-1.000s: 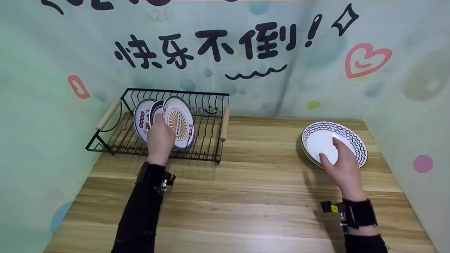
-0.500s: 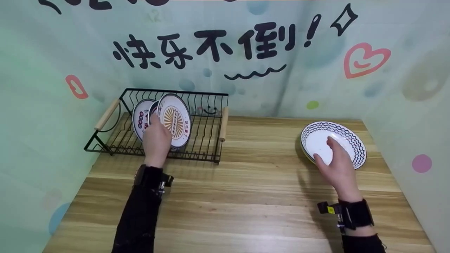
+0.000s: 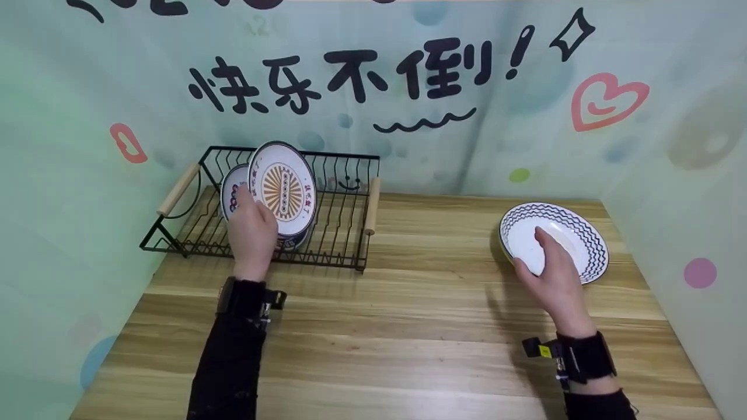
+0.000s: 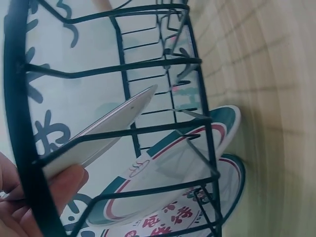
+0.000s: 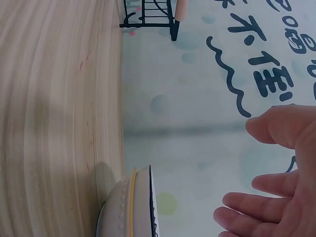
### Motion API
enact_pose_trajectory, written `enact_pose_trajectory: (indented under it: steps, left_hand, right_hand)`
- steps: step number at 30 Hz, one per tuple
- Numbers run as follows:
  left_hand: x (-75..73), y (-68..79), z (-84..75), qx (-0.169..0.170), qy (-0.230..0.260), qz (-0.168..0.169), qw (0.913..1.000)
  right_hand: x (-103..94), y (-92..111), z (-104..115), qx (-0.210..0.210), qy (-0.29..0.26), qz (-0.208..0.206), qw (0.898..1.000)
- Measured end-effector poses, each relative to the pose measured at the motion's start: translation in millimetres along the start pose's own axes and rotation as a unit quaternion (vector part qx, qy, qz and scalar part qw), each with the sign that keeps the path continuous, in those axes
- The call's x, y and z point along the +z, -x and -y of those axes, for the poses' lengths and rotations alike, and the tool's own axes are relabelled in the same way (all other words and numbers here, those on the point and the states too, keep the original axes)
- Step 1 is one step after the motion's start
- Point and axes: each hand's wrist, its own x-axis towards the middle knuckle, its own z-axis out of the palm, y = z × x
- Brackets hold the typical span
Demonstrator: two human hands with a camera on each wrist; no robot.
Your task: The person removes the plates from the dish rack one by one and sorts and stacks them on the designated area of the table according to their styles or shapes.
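Observation:
My left hand [image 3: 252, 236] pinches the left edge of a white plate [image 3: 284, 192] with an orange sunburst. The plate stands tilted, its lower edge raised above the rack's bottom wires. In the left wrist view this plate [image 4: 111, 126] shows nearly edge-on beyond the rack wires, gripped by thumb and fingers. Below it lean a plate with a green and red rim [image 4: 165, 180] and one with red lettering [image 4: 170, 217]. My right hand [image 3: 557, 280] hovers before a wavy-rimmed white dish [image 3: 528, 233]. In the right wrist view its fingers [image 5: 252, 217] are spread, apart from the dish [image 5: 123, 212].
The black wire dish rack [image 3: 344, 256] has wooden handles [image 3: 372, 207] and stands at the back left of the wooden table [image 3: 408, 326]. A printed curtain [image 3: 432, 157] hangs behind and along both sides.
My left hand has drawn the sunburst plate up and leftward from its place, so it covers more of the plates behind. My right hand has shifted slightly left over the dish, which stays put.

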Motion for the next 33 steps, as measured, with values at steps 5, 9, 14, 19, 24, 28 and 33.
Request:
enact_pose_trajectory:
  steps: [5,9,14,19,24,28,33]
  left_hand:
    - [-5.0,3.0,-2.8,0.004,0.017,-0.029,0.9994]
    - [-7.6,5.1,-9.3,0.008,0.040,-0.048,0.9980]
    - [-9.8,8.1,-18.8,0.020,0.063,-0.072,0.9952]
    - [-12.0,12.7,-26.4,0.022,0.086,-0.082,0.9926]
    - [-12.3,18.5,-31.2,0.023,0.118,-0.083,0.9892]
    - [-11.6,22.4,-33.5,0.022,0.134,-0.076,0.9877]
    - [-10.9,26.5,-37.3,0.014,0.148,-0.075,0.9860]
  right_hand:
    - [1.0,-1,3,-0.012,-0.001,-0.009,1.000]
    - [2.8,-1,4,-0.025,-0.004,-0.016,1.000]
    - [4.7,-1,6,-0.033,-0.010,-0.016,0.999]
    - [5.5,-2,8,-0.030,-0.016,-0.013,0.999]
    - [6.9,-2,11,-0.036,-0.017,-0.016,0.999]
    - [7.7,-2,12,-0.042,-0.020,-0.021,0.999]
    - [9.3,-2,14,-0.042,-0.024,-0.020,0.999]
